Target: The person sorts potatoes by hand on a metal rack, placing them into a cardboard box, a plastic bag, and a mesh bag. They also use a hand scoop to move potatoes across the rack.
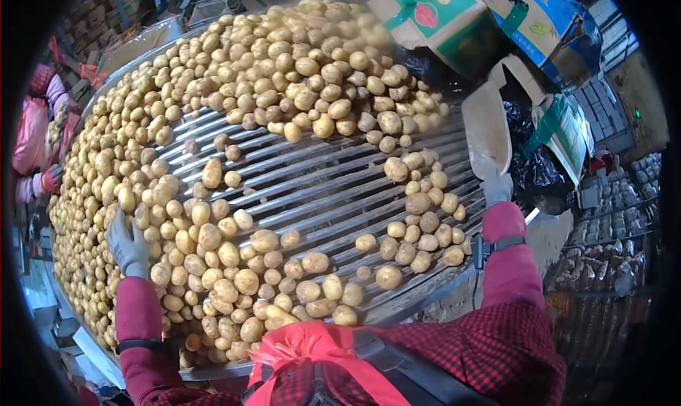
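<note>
Potatoes lie heaped over a sorting table of metal bars. My left hand, in a grey glove, rests among the potatoes on the left side. Its fingers are stretched apart, with the tips touching a potato. On the right, my gloved right hand is closed on the lower end of a carton flap; some of its fingers are hidden. That flap belongs to an open cardboard carton lined with a black plastic bag.
A green-and-white carton and a blue carton stand at the table's far right corner. Across the left edge, another person's gloved hand is near the potatoes. Packed bags lie on the right.
</note>
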{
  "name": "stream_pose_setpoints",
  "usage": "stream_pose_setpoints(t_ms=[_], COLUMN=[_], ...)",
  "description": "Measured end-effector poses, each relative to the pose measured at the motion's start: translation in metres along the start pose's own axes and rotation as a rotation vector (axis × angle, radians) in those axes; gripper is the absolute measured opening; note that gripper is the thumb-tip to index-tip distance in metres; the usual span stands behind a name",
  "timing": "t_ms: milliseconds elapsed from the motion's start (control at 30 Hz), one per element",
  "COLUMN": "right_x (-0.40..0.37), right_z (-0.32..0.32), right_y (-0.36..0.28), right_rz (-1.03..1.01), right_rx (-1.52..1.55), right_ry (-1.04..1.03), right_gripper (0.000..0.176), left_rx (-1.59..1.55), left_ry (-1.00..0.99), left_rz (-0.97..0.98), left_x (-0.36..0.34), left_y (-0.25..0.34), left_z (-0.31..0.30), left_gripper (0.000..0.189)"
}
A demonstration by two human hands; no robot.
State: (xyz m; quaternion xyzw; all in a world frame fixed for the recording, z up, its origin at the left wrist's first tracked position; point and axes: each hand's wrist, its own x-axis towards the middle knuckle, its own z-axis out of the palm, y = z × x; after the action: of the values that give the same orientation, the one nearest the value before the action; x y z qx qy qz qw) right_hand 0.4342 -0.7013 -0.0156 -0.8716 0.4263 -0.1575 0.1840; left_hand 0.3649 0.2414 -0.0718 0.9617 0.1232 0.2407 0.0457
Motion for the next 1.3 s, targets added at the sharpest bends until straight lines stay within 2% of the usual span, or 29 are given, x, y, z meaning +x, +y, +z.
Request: stream_pose_setpoints(t_ms=[67,100,133,200,333,467,533,567,600,667,733,767,800,867,1000,1033,1067,1133,1167,1200,1267,1300], right_x=[-0.002,-0.019,-0.011,0.002,-0.005,-0.034,-0.037,-0.047,-0.055,-0.089,-0.106,-0.106,-0.109,-0.138,-0.166,-0.158,-0.141,-0.122,-0.108,-0.123,-0.056,-0.06], right_z=[0.01,-0.005,-0.002,0.008,0.046,0.045,0.046,0.05,0.046,0.027,0.03,0.03,0.039,0.019,-0.003,0.013,0.02,0.025,0.04,0.034,0.1,0.092], right_y=[-0.027,-0.066,-0.077,-0.095,-0.123,-0.125,-0.113,-0.102,-0.106,-0.133,-0.142,-0.14,-0.131,-0.143,-0.166,-0.162,-0.16,-0.187,-0.189,-0.207,-0.156,-0.168], right_rz=[-0.061,0.008,0.012,0.068,0.133,0.187,0.277,0.225,0.148,0.151,0.117,0.013,0.019,0.208,0.167,0.083,0.075,0.099,0.136,0.027,-0.106,-0.07], right_rx=[0.208,0.061,0.062,0.443,0.572,0.665,0.769,0.843,0.871,0.714,0.704,0.716,0.782,0.825,0.659,0.73,0.726,0.819,0.672,0.561,0.518,0.532], right_ry=[-0.017,-0.067,-0.074,-0.535,-0.571,-0.604,-0.758,-0.748,-0.969,-0.889,-0.918,-1.028,-0.99,-0.981,-0.97,-1.046,-1.061,-1.241,-1.124,-0.928,-0.787,-0.794], right_gripper=[0.048,0.041,0.041,0.038,0.037,0.041,0.036,0.035,0.036,0.038,0.038,0.037,0.037,0.037,0.04,0.041,0.041,0.042,0.048,0.053,0.047,0.046], left_rx=[0.0,0.011,0.018,0.026,0.056,0.084,0.085,0.087,0.089,0.118,0.123,0.124,0.114,0.114,0.086,0.073,0.064,0.094,0.075,0.05,0.031,0.035], left_ry=[-0.008,-0.027,-0.029,-0.044,-0.013,-0.044,-0.057,-0.064,-0.067,-0.061,-0.05,-0.04,-0.037,-0.032,-0.03,-0.022,-0.013,0.016,0.015,0.015,0.014,0.03], left_rz=[-0.014,-0.028,-0.025,-0.028,0.003,-0.021,-0.014,-0.012,-0.011,0.019,0.007,0.001,0.012,0.012,0.0,0.014,0.03,0.057,0.049,0.044,0.024,0.03], left_x=[0.0,0.0,0.0,0.001,0.003,0.003,0.002,0.003,0.003,0.001,0.002,0.002,0.002,0.002,0.004,0.003,0.003,0.004,0.004,0.004,0.005,0.003], left_y=[-0.001,0.002,0.003,0.004,0.006,0.009,0.006,0.004,0.002,-0.004,-0.006,-0.006,-0.004,0.001,0.005,0.005,0.004,0.005,0.006,0.009,0.013,0.013], left_z=[0.0,-0.003,-0.004,-0.006,-0.007,-0.008,-0.006,-0.006,-0.005,0.0,0.002,0.002,0.001,-0.003,-0.004,-0.004,-0.004,-0.005,-0.006,-0.008,-0.011,-0.011], left_gripper=[0.048,0.048,0.048,0.048,0.048,0.047,0.047,0.047,0.048,0.048,0.048,0.048,0.048,0.048,0.047,0.047,0.047,0.046,0.046,0.046,0.046,0.045])
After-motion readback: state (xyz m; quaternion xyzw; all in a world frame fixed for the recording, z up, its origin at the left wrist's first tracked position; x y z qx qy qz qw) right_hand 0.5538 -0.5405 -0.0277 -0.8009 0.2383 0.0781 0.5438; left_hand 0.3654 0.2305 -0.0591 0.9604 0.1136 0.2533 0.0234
